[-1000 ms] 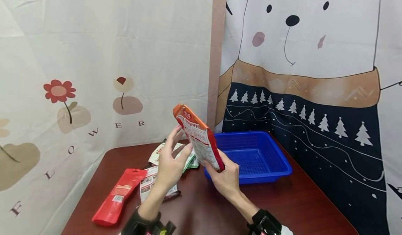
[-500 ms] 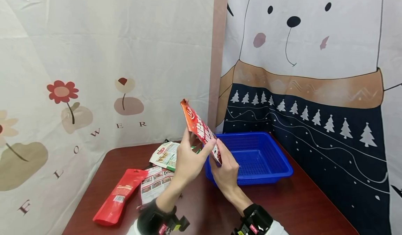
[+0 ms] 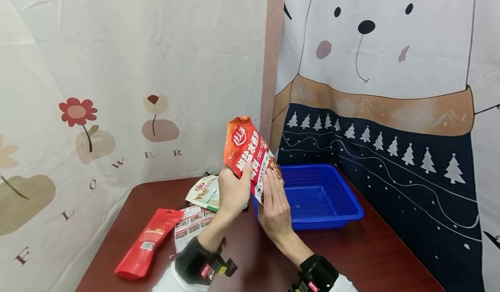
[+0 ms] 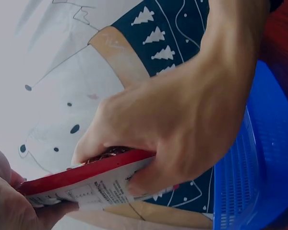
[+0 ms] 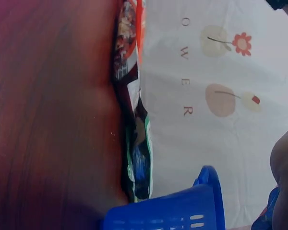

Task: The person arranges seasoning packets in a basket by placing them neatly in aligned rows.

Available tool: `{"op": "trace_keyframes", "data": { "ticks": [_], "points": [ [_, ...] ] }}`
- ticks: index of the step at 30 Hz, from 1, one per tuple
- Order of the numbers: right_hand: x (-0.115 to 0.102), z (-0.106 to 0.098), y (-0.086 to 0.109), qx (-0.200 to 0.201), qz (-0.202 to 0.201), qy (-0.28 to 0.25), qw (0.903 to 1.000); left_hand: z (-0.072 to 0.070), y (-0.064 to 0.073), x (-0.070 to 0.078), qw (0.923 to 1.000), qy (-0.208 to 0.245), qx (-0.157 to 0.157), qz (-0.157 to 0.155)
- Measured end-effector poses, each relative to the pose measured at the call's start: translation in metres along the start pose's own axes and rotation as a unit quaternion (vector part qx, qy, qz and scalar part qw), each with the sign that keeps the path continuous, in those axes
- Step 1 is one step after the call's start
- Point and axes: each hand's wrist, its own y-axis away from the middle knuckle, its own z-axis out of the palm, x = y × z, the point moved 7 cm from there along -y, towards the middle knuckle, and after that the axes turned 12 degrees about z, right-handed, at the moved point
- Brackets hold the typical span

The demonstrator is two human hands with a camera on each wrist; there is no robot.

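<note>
The pouch [image 3: 247, 146] between the left hand [image 3: 233, 191] and right hand [image 3: 278, 211] now shows the head camera its red-orange front, not its pale back. The left hand, earlier spread beside it, grips it; the right hand's fingers [image 3: 275, 191] lie along its front.

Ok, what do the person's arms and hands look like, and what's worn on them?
The bare left hand and bare right hand have ungloved fingers. The left wrist wears a wide black strap with a small red patch and a small yellow patch; a matching black strap is on the right. White sleeves show behind both, partly cropped.
</note>
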Motion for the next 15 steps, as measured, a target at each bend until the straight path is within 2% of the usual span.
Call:
{"op": "trace_keyframes", "data": {
  "ticks": [5,9,12,15],
  "points": [
    [-0.002,0.003,0.003,-0.054,0.025,-0.022,0.9980,-0.005,-0.006,-0.005,0.9995,0.018,-0.022,0.012],
    [-0.004,0.001,0.001,-0.075,0.020,-0.037,0.9963,-0.011,-0.012,-0.009,0.9984,0.031,-0.046,0.013],
    [-0.005,0.001,-0.001,-0.106,0.004,-0.045,0.9934,-0.017,-0.019,-0.015,0.9970,0.047,-0.061,-0.001],
    [-0.004,-0.001,-0.004,-0.145,-0.014,-0.054,0.9879,-0.025,-0.027,-0.023,0.9956,0.064,-0.062,-0.029]
  ]
}}
